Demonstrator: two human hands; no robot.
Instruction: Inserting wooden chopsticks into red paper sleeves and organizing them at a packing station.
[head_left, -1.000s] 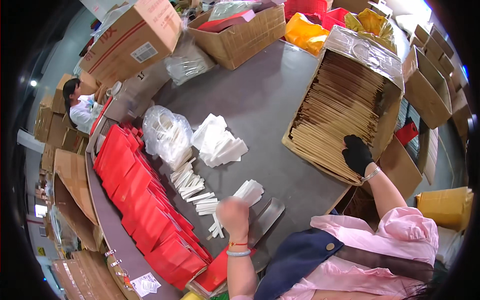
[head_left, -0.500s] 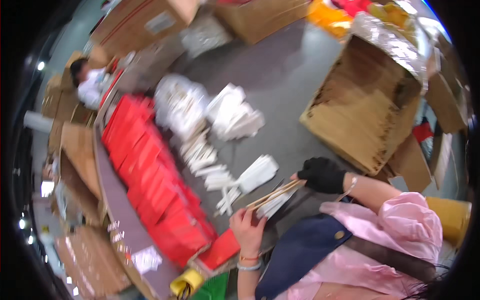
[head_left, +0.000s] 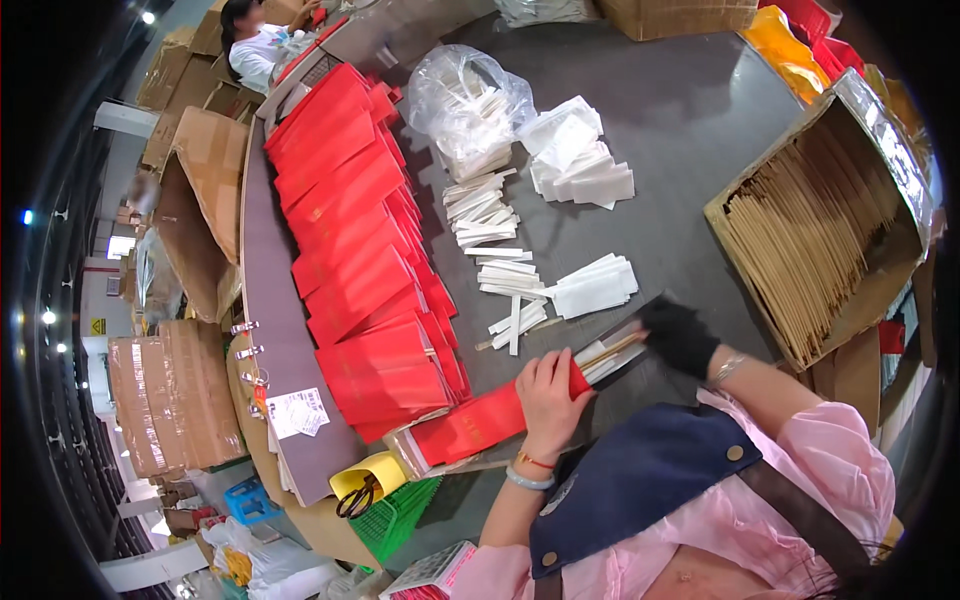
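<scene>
My left hand (head_left: pixel 548 400), a bracelet at its wrist, is closed on the end of a red paper sleeve (head_left: pixel 475 425) at the table's near edge. Out of the sleeve's right end stick long wooden chopsticks (head_left: pixel 618 349) together with white slips. My right hand (head_left: pixel 677 335), in a black fingerless glove, is closed round their far end. Just beyond my hands lies a fan of flat white packets (head_left: pixel 597 285). Left of it, narrow white paper strips (head_left: pixel 510 270) lie in loose rows, two of them crossed.
Overlapping red sleeves (head_left: pixel 360 270) line the table's left side. A clear plastic bag (head_left: pixel 470 95) and folded white papers (head_left: pixel 585 160) lie farther back. At right, a cardboard box (head_left: pixel 810 345) holds many wooden sticks. Scissors (head_left: pixel 357 497) sit in a yellow holder (head_left: pixel 385 470) at the front edge.
The view has shifted and sharpened. My left hand has gone from the bare chopsticks to the red sleeve, and the chopsticks' left part is now inside it.
</scene>
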